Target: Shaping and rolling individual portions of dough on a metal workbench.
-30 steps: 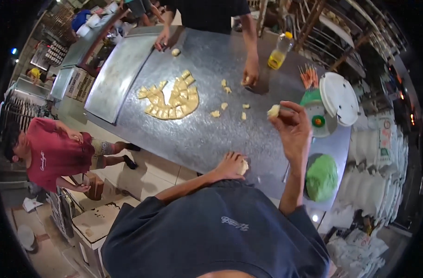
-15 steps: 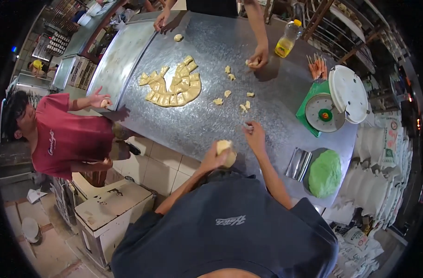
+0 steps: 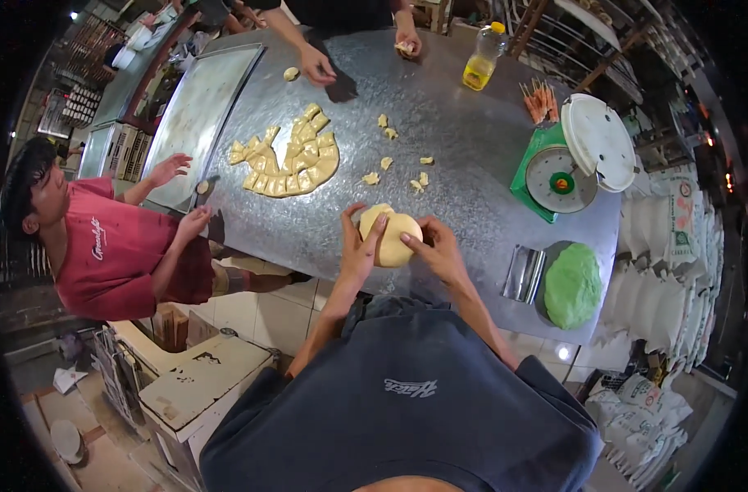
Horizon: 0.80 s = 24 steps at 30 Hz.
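Note:
A lump of pale yellow dough [image 3: 399, 239] is held over the near edge of the metal table. My left hand [image 3: 361, 248] grips it from the left, fingers curled around its side. From the right, my right hand [image 3: 441, 252] presses thumb and fingers into the same lump. Farther up the table lie small torn dough scraps, among them one scrap [image 3: 371, 178] and a small cluster [image 3: 419, 183]. To the left of these, a curved row of cut, glossy dough pieces [image 3: 292, 174] rests on the tabletop.
Right side: a green dough slab [image 3: 572, 287], a shiny metal piece [image 3: 525, 275], a green scale [image 3: 561, 182], orange-tipped sticks [image 3: 539, 102] and an oil bottle [image 3: 482, 59]. A co-worker's hands [image 3: 316, 66] are across the table; a person in red [image 3: 136, 246] stands left, beside a metal tray [image 3: 197, 123].
My right hand has come down from the scraps to the dough, so both hands now hold it. The co-worker's hands across the table have shifted; the person in red has brought both hands forward.

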{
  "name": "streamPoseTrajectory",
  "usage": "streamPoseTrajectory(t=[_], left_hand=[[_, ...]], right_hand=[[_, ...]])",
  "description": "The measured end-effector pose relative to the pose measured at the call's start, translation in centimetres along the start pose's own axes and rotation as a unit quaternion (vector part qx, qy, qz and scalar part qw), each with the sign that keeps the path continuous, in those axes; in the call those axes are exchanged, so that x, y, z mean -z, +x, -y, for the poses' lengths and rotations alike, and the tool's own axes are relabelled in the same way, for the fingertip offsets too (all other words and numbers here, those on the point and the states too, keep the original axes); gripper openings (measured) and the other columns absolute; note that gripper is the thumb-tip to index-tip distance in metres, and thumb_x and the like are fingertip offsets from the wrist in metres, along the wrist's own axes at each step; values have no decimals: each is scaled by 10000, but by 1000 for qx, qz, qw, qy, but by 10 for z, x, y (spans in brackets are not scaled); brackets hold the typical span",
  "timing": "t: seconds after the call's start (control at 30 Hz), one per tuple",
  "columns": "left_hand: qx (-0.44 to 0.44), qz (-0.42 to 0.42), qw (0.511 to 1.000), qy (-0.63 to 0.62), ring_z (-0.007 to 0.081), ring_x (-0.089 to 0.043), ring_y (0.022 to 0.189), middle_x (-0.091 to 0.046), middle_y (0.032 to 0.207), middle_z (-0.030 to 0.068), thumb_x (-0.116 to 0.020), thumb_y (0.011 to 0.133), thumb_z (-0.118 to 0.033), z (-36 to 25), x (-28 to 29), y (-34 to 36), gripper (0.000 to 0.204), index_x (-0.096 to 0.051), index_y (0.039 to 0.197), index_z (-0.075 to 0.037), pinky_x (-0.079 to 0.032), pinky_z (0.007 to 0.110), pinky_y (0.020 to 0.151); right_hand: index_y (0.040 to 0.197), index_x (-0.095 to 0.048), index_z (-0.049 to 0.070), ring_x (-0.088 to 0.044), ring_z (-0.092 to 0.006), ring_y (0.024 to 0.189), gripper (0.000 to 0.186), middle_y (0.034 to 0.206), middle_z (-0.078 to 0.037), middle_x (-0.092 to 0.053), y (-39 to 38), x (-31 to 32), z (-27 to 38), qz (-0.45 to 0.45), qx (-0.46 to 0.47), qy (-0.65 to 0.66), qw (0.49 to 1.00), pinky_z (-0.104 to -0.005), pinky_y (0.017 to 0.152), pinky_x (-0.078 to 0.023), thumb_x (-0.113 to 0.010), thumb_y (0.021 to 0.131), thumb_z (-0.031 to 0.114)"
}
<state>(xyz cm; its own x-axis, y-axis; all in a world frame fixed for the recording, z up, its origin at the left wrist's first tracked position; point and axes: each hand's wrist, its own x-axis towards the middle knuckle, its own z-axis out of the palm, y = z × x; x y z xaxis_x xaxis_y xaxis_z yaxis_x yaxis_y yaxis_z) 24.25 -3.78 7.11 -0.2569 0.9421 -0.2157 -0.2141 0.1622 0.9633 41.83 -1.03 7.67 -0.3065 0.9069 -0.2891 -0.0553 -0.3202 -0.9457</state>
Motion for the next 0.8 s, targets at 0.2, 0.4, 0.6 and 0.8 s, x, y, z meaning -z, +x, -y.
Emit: streamPoseTrajectory(t=[0.2, 0.4, 0.6, 0.8], left_hand=[[82, 94, 992, 10, 171, -595, 1112, -619, 1199, 90, -650, 1010, -315, 13, 11, -8, 402, -545, 1283, -41, -487, 303, 947], [33, 168, 985, 6, 218, -598, 1134, -573, 1279, 96, -738, 936, -249, -7, 12, -13, 544, -455, 1361, -58, -512, 321, 951], [-17, 147, 987, -54, 211, -632, 1106, -621, 1200, 122, -803, 832, -42, -54, 3, -16, 593, -458, 1315, -41, -570, 334, 902], [31, 173, 965, -194, 135, -636, 1047, -639, 1121, 84, -710, 943, -168, -80, -2, -21, 411, -489, 1266, -46, -532, 309, 967]], right_hand=[[1157, -637, -18, -651, -155, 935, 261, 1058, -85, -675, -29, 14, -7, -3, -84, 121, 989, -311, 809, -552, -717, 959, 132], [1100, -670, -19, -653, -134, 885, 223, 975, -79, -703, -32, 9, 11, -9, 32, 52, 998, -278, 766, -543, -745, 932, 107], [1090, -667, -4, -663, -152, 943, 223, 1099, -131, -709, -29, 14, 50, -97, 30, -21, 995, -311, 824, -551, -757, 914, 99], [1119, -666, 16, -650, -159, 1024, 233, 1188, -96, -685, -40, 18, 74, 49, -8, 235, 971, -319, 899, -549, -751, 918, 97]])
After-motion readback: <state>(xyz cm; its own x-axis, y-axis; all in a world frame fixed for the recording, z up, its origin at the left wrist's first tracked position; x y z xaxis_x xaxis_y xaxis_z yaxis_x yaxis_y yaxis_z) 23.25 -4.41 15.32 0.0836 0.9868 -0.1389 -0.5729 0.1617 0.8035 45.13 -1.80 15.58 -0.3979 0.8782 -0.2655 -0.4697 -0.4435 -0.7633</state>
